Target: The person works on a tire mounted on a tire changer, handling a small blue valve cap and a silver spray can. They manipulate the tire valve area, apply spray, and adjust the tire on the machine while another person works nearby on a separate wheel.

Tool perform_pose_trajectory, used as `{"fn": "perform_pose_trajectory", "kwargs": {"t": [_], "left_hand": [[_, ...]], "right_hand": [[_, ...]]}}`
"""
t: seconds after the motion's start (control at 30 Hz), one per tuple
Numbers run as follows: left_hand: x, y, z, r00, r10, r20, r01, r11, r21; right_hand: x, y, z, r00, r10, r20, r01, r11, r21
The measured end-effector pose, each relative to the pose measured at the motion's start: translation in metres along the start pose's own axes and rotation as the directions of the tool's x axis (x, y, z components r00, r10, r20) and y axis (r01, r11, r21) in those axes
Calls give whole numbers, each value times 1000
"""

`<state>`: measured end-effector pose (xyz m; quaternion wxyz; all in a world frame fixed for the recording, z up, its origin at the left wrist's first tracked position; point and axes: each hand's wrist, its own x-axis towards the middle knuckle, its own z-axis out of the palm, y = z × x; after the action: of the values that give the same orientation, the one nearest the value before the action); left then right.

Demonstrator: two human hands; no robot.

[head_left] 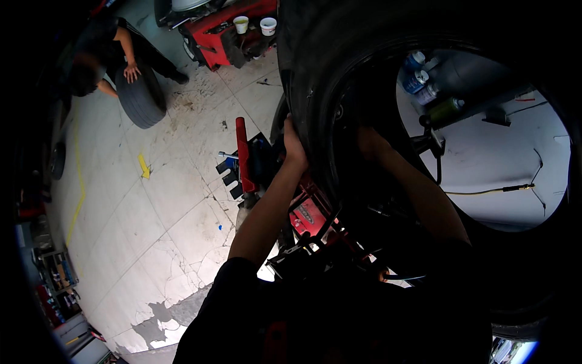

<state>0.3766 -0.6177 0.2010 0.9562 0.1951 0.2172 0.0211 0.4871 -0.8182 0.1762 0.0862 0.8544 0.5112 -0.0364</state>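
A large black tire stands upright before me and fills much of the right side, its inner side in deep shadow. My left hand is closed against the outer tread, with part of the fingers out of sight behind the rubber. Through the tire's opening reaches my right arm, and my right hand lies in the dark by the inner edge, its fingers hidden. Below the tire, between my forearms, is a red machine. A red-handled lever rises just left of my left forearm.
At the upper left a person bends over another tire on the tiled floor. A red machine at the top carries two white tubs. Beyond the tire's opening, several bottles and a yellow hose show. Shelving stands far left.
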Motion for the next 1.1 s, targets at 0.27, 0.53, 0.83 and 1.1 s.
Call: {"fn": "perform_pose_trajectory", "kwargs": {"t": [0.27,0.53,0.83,1.1], "left_hand": [[20,-3,-15,993,78,-92,-58,978,202],[67,17,-49,985,159,70,-168,774,611],[114,-21,-113,701,322,636,-692,524,497],[80,-21,-100,897,110,429,-380,-305,873]], "right_hand": [[33,-21,-64,977,132,170,-139,990,34],[12,-20,-26,974,97,202,-91,995,-41],[6,-26,-3,993,-19,-113,0,985,-170],[15,-7,8,1000,17,-1,-17,999,-31]]}}
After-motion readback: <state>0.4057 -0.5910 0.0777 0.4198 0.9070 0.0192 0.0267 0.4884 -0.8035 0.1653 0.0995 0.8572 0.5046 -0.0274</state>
